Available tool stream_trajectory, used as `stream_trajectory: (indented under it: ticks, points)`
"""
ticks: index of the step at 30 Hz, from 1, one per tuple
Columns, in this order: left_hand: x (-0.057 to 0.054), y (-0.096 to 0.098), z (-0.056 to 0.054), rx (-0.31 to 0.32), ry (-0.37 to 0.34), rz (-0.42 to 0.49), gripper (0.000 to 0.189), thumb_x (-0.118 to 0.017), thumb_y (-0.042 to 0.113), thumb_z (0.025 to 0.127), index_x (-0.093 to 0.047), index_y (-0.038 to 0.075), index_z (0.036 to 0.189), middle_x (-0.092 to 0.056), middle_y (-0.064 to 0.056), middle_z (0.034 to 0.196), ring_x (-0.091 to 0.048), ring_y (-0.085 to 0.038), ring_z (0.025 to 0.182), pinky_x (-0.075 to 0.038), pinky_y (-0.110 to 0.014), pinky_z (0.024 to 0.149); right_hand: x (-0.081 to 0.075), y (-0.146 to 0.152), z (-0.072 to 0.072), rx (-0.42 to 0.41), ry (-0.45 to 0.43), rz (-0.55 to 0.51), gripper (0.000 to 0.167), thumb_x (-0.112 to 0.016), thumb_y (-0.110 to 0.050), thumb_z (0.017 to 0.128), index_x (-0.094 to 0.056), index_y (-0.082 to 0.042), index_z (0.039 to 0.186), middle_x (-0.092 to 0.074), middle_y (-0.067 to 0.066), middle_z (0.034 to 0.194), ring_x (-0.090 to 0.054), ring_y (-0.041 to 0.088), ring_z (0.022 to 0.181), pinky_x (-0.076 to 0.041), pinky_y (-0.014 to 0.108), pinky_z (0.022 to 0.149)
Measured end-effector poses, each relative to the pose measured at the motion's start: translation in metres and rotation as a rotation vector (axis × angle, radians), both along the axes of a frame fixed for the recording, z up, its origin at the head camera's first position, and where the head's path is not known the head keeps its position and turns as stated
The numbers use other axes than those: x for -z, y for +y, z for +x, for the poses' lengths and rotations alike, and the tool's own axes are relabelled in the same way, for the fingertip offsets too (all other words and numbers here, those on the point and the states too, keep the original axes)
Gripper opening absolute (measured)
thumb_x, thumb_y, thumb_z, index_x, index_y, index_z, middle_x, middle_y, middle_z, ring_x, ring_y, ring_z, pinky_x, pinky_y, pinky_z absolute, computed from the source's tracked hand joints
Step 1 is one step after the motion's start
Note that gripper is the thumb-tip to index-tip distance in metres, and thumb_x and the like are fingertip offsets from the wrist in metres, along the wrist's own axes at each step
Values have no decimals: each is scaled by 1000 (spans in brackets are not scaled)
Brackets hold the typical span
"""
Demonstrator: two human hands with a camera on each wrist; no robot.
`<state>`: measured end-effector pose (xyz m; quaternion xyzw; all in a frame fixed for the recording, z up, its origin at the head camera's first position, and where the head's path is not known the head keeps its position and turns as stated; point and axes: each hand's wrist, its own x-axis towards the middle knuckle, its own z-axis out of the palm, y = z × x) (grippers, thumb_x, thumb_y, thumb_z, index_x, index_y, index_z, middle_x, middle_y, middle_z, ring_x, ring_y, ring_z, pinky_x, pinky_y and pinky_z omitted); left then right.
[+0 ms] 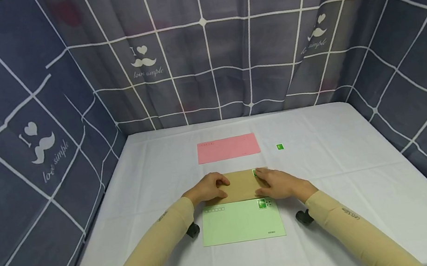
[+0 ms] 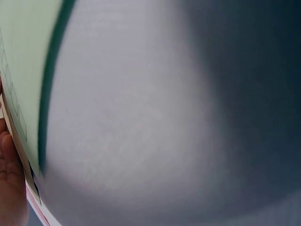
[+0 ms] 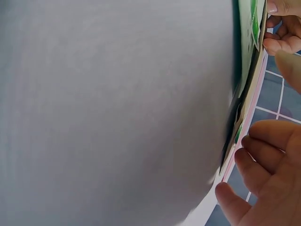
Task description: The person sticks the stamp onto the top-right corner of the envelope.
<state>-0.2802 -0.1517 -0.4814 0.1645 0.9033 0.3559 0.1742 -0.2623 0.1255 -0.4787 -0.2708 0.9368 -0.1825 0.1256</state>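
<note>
Brown envelope: lies flat in the middle of the bench, between the pink envelope farther back and the green envelope nearer the person; its near edge meets or slightly overlaps the green one's far edge.

How it will handle: I'd judge it light, thin and bendy paper, likely to slide on the white cloth and to crease if pinched hard. The short ends or a corner look like the best places to hold it, with flat fingers on top to keep it from skating.

Stamp on it: a small green stamp sits at the brown envelope's far right corner, right at the fingertips of the right hand.

Left hand: rests on the envelope's left end, fingers bent and tips down on the paper, pinning it rather than closing round it.

Right hand: lies on the right end, fingers stretched fairly straight toward the stamp corner, pressing, nothing gripped.

Wrist views: mostly blurred white cloth; stacked envelope edges and fingers show at the frame sides, too close to add detail.

Loose stamp: another small green one lies on the cloth to the right of the pink envelope, well apart from both hands.

Green envelope's stamp: printed or stuck at its far right corner, just beside the right hand.
</note>
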Motion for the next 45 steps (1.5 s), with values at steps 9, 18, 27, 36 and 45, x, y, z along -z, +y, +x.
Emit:
stream_trajectory:
  ticks: [9,18,27,36,45]
  points:
    - [2,-1,-1,5,9,-1,30,-83,9,81,-70,10,109,-65,0,111,-56,-15,104,-46,-37,102,1,-1,2,-6,-28,70,84,-57,-54,97,-27,-2,157,-24,14,165,-25,34,152,-28,49,121]
    - [1,-1,0,13,12,-7,30,-83,9,82,-71,10,109,-65,0,111,-56,-15,105,-46,-37,103,3,-3,2,7,-30,92,84,-55,-56,97,-27,-5,157,-23,11,166,-25,32,152,-28,49,121]
    - [1,-1,-1,11,8,6,30,-82,8,82,-71,9,109,-66,-1,110,-56,-16,105,-46,-36,103,3,-2,0,11,-36,107,80,-55,-54,98,-28,-7,157,-25,11,166,-28,33,151,-30,49,120]
    - [1,0,1,12,3,1,30,-82,9,82,-70,10,110,-66,-1,113,-57,-16,106,-46,-37,104,3,-1,0,14,-48,99,81,-56,-55,98,-30,-6,157,-26,11,165,-28,33,151,-30,49,120]
    - [1,-1,-1,9,10,3,29,-82,9,82,-71,10,108,-66,-1,110,-57,-16,105,-46,-38,103,3,-2,-2,14,-28,112,81,-56,-55,97,-30,-7,157,-27,10,165,-30,32,151,-31,48,120]
